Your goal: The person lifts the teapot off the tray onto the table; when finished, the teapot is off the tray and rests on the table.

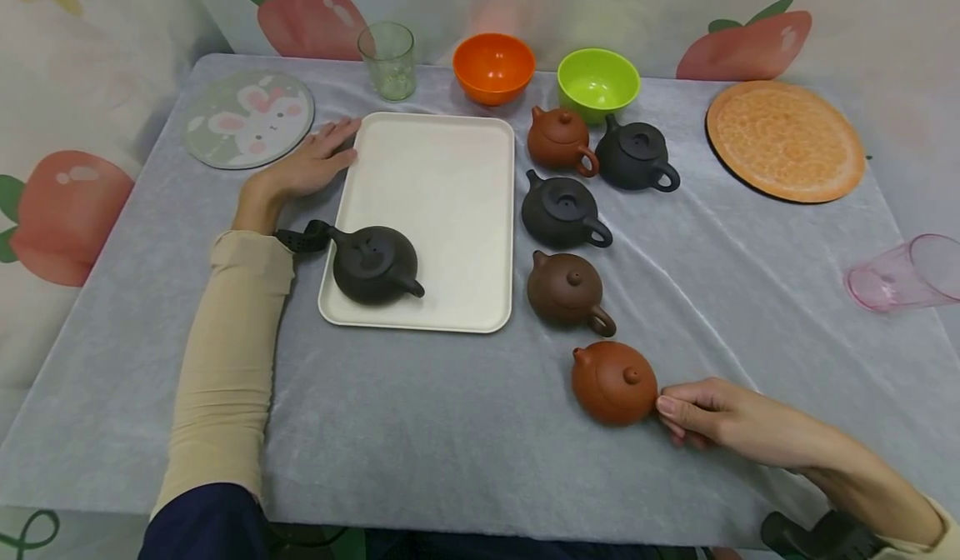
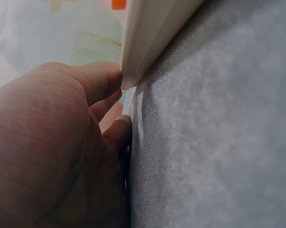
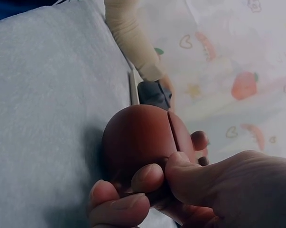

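My right hand (image 1: pixel 720 418) pinches the handle side of a reddish-orange clay teapot (image 1: pixel 613 383), thumb against it; its handle is hidden by the fingers. In the right wrist view the teapot's round body (image 3: pixel 138 135) and lid are seen close up. My left hand (image 1: pixel 311 164) lies at the far left corner of a cream rectangular tray (image 1: pixel 438 227), its fingertips at the tray's edge, as the left wrist view also has it. On the tray's left part sits a black teapot (image 1: pixel 375 267), spout toward my left wrist.
Right of the tray stand a brown teapot (image 1: pixel 566 289), two black teapots (image 1: pixel 558 210) and a reddish-brown one (image 1: pixel 558 139). Behind are a green glass (image 1: pixel 390 64), orange bowl (image 1: pixel 493 68) and green bowl (image 1: pixel 597 85). Round mats (image 1: pixel 783 139) and a pink glass (image 1: pixel 896 277) lie toward the sides.
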### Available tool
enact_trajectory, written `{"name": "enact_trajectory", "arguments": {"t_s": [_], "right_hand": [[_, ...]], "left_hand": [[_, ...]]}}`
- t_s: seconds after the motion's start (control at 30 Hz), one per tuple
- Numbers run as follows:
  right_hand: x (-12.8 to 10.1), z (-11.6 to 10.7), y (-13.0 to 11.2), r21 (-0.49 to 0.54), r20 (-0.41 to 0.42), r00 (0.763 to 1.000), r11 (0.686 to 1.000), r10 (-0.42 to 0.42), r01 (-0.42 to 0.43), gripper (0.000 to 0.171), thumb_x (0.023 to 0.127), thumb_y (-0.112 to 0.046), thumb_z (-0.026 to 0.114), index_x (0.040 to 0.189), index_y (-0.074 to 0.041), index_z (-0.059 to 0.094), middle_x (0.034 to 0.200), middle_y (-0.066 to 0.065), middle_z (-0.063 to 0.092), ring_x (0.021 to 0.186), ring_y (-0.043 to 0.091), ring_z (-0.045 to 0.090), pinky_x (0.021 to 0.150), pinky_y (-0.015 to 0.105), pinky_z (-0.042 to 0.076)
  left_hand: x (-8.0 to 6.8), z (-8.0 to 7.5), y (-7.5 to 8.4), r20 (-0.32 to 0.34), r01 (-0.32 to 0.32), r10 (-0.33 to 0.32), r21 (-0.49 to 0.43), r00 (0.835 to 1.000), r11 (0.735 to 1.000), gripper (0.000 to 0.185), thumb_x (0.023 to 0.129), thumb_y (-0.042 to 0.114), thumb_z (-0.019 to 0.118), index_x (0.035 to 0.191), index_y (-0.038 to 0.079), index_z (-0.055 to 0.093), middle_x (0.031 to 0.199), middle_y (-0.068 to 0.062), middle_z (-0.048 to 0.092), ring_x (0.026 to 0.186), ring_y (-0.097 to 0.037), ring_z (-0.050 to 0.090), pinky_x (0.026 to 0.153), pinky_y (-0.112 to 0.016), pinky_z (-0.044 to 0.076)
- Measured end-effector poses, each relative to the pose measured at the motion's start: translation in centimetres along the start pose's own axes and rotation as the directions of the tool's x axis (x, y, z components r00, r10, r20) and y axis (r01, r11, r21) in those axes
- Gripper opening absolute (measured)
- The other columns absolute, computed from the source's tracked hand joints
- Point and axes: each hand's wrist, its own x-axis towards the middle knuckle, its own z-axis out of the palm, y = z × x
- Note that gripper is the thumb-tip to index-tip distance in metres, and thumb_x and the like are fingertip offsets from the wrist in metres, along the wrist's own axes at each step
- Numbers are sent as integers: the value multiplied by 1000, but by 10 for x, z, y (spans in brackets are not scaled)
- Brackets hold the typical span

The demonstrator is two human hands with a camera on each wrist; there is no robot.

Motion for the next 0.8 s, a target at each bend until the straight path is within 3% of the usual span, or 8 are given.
{"name": "enact_trajectory", "arguments": {"t_s": [0.37, 0.8], "right_hand": [[-10, -3, 8, 8, -14, 1000, 1000, -7, 7, 33, 107, -9, 35, 82, -3, 57, 64, 18, 37, 54, 27, 35, 48, 34, 31], [-24, -18, 18, -68, -89, 995, 997, -42, 36, 34, 106, -4, 32, 82, -7, 56, 64, 14, 40, 55, 26, 40, 48, 34, 33]], "left_hand": [[-2, 0, 1, -1, -9, 9, -12, 1000, 1000, 61, 107, 37, 26, 158, 16, 0, 164, -10, -10, 149, -24, -19, 120, -44, -16], [-1, 0, 1, -1, -4, 4, -6, 1000, 1000, 61, 107, 38, 26, 158, 16, 0, 164, -10, -10, 149, -24, -19, 120, -44, -16]]}}
